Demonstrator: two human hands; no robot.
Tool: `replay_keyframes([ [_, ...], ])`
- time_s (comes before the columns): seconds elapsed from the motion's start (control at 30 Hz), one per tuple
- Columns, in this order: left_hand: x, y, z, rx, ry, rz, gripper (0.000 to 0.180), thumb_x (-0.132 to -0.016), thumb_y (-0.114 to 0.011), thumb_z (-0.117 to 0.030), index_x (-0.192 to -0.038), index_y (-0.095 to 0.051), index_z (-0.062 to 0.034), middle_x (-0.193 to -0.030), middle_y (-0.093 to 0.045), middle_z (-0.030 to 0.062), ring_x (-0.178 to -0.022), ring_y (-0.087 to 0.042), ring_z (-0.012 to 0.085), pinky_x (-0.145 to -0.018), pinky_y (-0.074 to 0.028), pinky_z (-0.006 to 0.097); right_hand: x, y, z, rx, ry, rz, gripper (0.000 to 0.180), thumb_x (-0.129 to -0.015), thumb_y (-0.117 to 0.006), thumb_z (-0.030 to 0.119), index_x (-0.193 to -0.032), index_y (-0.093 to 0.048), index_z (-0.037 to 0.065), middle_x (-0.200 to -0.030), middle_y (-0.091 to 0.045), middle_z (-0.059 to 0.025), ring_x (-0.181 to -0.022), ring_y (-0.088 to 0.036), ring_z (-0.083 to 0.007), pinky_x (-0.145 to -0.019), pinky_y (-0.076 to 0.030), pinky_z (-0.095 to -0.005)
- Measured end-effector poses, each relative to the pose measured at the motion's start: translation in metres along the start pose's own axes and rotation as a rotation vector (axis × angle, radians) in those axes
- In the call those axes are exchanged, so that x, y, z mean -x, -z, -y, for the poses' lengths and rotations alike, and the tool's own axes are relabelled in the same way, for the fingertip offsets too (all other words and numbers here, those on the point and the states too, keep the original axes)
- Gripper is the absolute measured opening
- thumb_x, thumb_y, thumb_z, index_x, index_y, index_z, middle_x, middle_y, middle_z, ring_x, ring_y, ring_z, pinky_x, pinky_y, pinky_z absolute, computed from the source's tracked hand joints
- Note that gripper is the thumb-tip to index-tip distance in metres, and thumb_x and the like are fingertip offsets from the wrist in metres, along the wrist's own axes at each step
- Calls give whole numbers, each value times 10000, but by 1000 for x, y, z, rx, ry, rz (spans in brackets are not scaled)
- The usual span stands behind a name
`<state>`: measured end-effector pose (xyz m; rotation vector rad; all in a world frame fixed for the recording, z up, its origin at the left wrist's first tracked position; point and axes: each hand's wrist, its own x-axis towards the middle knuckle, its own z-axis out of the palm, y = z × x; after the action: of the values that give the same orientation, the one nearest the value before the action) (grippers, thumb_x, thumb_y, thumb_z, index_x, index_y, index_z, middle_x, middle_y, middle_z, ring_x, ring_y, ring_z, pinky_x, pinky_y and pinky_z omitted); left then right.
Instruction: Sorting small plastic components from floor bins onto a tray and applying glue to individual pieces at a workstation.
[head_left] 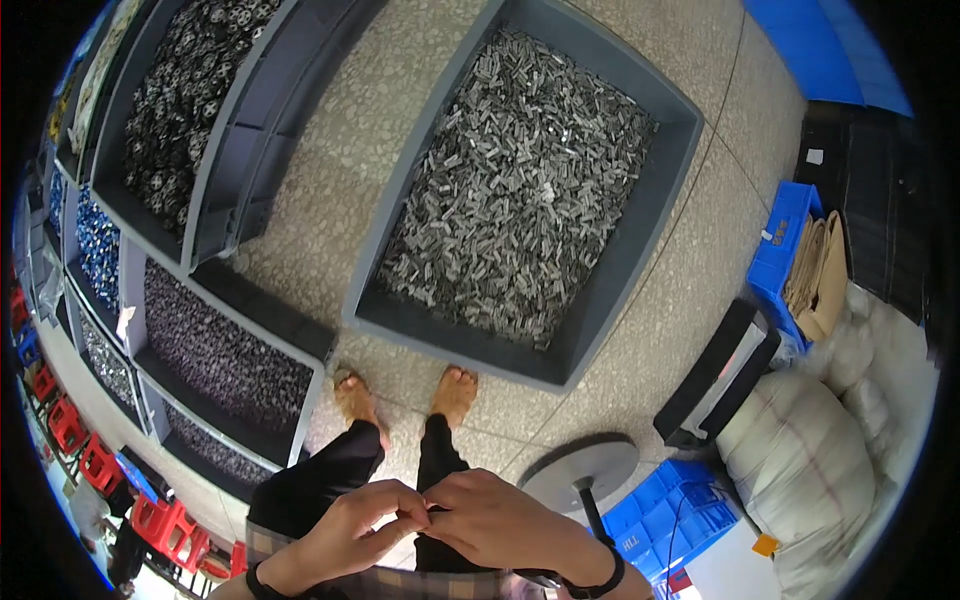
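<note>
In front of my body, my left hand [362, 528] and my right hand [505, 522] meet with their fingertips pinched together. Whatever sits between the fingers is too small and too covered to make out; only a dark sliver shows there. Beyond my feet, a large grey bin [375, 308] stands on the floor, filled with a heap of small silvery metal pieces [520, 180]. Both hands are well apart from that bin.
Grey bins of small parts line the left: black-and-silver discs [180, 100], blue pieces [98, 250], dark granular pieces [220, 350]. On the right are a round-based stand [585, 470], blue crates [670, 515], a black box [715, 375], and a stuffed white sack [800, 460]. Red stools [160, 525] stand lower left.
</note>
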<state>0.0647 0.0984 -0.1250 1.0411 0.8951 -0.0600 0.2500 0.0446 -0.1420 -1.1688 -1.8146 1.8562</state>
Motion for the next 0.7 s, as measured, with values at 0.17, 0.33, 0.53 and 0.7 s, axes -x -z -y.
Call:
replay_keyframes([
  [0.17, -59, 23, 10, -215, -171, -168, 65, -727, -630, -11, -759, -577, -30, -787, -592, 86, -700, -579, 204, -617, -457, 281, -39, 35, -54, 18, 64, 29, 124, -737, -520, 105, -828, -573, 41, -870, -518, -69, -869, -493, -228, -774, -375, -354],
  [0.33, -92, 40, 23, -324, -265, -307, 104, -689, -634, 11, -740, -578, -61, -741, -600, 69, -675, -577, 193, -620, -456, 288, -69, 49, -107, -101, 201, -49, 135, -727, -513, 96, -840, -553, 35, -840, -523, -98, -846, -498, -262, -740, -393, -369],
  [0.53, -89, 50, 21, -149, -242, -158, 56, -764, -551, 50, -779, -528, 1, -810, -551, 90, -722, -541, 214, -661, -434, 269, -86, 69, -197, 28, -218, -434, 170, -836, -517, 151, -960, -620, 96, -842, -598, -92, -765, -582, -227, -682, -465, -304],
  [0.7, -89, 48, 33, -159, -64, -183, 85, -716, -603, 31, -760, -558, -26, -747, -579, 78, -700, -571, 206, -644, -450, 281, -94, 86, -266, 536, -422, -750, 140, -753, -556, 86, -890, -588, 83, -770, -542, -105, -736, -562, -273, -641, -460, -370],
])
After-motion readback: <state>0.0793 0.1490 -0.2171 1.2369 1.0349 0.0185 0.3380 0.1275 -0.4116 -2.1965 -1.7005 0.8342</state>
